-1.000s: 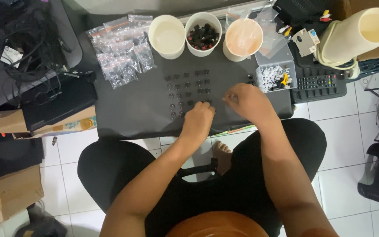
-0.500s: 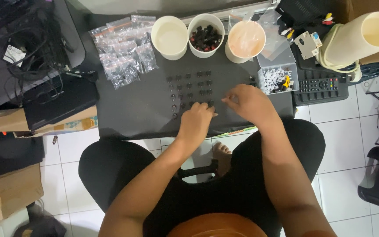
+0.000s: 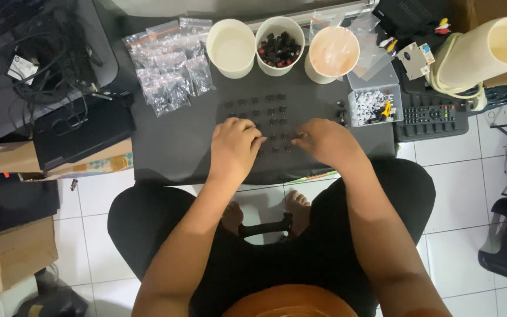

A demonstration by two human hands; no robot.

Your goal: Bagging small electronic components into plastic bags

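Both hands rest knuckles-up on the dark worktop (image 3: 183, 147), left hand (image 3: 234, 147) and right hand (image 3: 324, 141) curled over rows of small black parts (image 3: 268, 108), laid in a grid probably for sorting; whether either pinches one is hidden.

Single view, head-worn camera. Looks almost straight down over the seated person's lap onto the dark work surface (image 3: 177, 147), which fills the upper middle of the frame. Far edge of the surface lies at the top of the frame; knees and tiled floor (image 3: 465, 164) at the bottom. Medium range: forearms, both hands and surrounding clutter all fit. No second view shares the scene.
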